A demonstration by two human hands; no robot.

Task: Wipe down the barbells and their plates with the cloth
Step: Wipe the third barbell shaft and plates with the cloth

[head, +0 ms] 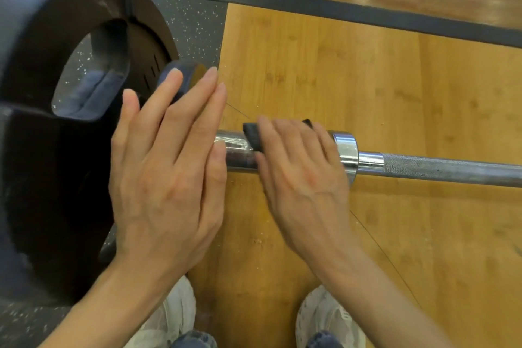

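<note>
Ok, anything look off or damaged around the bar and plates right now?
Nothing broken that I can see. The barbell sleeve shows dark smudges beside the cloth under the right hand, and pale specks lie on the wooden floor below it. The left hand lies flat against the plate.

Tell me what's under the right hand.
A dark cloth pressed on the barbell's chrome sleeve by the right hand. How far the cloth wraps underneath is hidden.

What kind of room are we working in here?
Most likely a gym's weightlifting area: a black weight plate on a steel barbell, over a wooden lifting floor edged with speckled rubber matting.
</note>
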